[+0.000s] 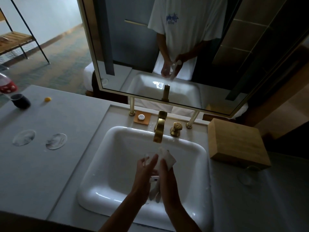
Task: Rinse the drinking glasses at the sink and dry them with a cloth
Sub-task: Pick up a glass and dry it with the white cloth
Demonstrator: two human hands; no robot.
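Note:
Over the white sink basin, my left hand grips a clear drinking glass, which shows only faintly between the fingers. My right hand is closed on a white cloth pressed against the glass; more of the cloth hangs below the hands. Both hands sit just below the spout of the brass tap. Another clear glass stands on the counter to the right of the basin.
A wooden box sits right of the basin. The tap handle and a soap dish stand behind the basin. On the left counter are two round paper coasters, a dark cup and a small yellow object. A mirror hangs ahead.

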